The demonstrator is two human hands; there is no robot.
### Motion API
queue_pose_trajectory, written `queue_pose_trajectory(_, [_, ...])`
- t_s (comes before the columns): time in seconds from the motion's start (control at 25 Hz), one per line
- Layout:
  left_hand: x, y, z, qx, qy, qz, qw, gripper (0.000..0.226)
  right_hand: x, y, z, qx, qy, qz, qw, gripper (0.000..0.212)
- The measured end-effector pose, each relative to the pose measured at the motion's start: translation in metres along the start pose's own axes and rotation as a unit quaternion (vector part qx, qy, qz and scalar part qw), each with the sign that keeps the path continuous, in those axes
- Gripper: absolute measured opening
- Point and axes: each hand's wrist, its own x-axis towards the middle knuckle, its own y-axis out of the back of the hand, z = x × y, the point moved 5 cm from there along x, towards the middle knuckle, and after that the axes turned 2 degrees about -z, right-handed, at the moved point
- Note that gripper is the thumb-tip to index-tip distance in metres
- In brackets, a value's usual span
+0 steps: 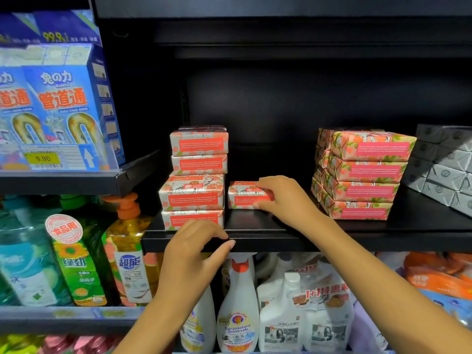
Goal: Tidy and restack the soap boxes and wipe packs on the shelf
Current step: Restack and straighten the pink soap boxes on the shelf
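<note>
One soap box [240, 198] gripped by right hand [286, 198] fingers [265, 183], beside four-box stack [195, 175].

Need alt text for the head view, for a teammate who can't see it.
The right hand grips a lone orange soap box on the black shelf, beside a four-high stack of matching boxes. The left hand, holding nothing, is at the shelf's front edge.

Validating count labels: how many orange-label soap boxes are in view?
5. Four stacked at left: top, second, third, bottom. A lone box sits beside them, gripped by the right hand. Others may hide behind.
</note>
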Motion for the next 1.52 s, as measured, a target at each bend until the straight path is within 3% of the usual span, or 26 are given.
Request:
queue_pose_trajectory(0.16, [-0.002,0.007,-0.001,0.025,-0.017,0.004,1.000,0.016,0.000,0.002,0.000,0.001,-0.008,0.019,1.000,0.044])
queue_pose_trajectory(0.28, [-0.004,0.023,-0.012,0.050,-0.001,0.037,0.998,0.026,-0.009,0.023,-0.023,0.102,0.038,0.194,0.975,0.035])
queue_pose_trajectory(0.32, [-0.005,0.026,-0.016,0.058,0.007,0.041,0.997,0.027,-0.010,0.027,-0.038,0.120,0.074,0.219,0.966,0.033])
queue_pose_trajectory(0.44, [-0.006,0.029,-0.022,0.084,0.017,0.030,0.996,0.023,0.001,0.020,-0.078,0.113,0.138,0.143,0.974,0.043])
queue_pose_trajectory(0.64, [-0.011,0.029,-0.028,0.067,0.021,0.030,0.997,0.026,0.020,-0.014,-0.107,-0.036,0.159,0.010,0.987,0.060])
queue_pose_trajectory(0.84, [-0.011,0.027,-0.028,0.057,0.014,0.043,0.997,0.025,0.024,-0.017,-0.106,-0.013,0.114,-0.001,0.993,0.072])
queue_pose_trajectory(1.0, [-0.011,0.027,-0.028,0.066,0.009,0.037,0.997,0.020,0.024,-0.016,-0.107,-0.041,0.105,-0.029,0.993,0.068])
queue_pose_trajectory(1.24, [0.006,0.046,-0.020,0.084,-0.024,0.060,0.994,0.033,-0.006,0.014,-0.073,0.060,0.070,0.047,0.995,0.066])
queue_pose_trajectory(1.32, [0.028,0.046,-0.022,0.100,-0.005,0.009,0.995,0.046,-0.019,0.026,-0.056,0.079,0.047,0.088,0.992,0.065])
queue_pose_trajectory(1.44, [0.054,0.032,-0.032,0.161,0.056,-0.142,0.975,0.075,-0.035,0.036,-0.032,0.083,0.011,0.117,0.990,0.071])
queue_pose_trajectory(1.52, [0.059,0.025,-0.035,0.177,0.052,-0.171,0.968,0.086,-0.043,0.038,-0.017,0.082,-0.006,0.123,0.989,0.073])
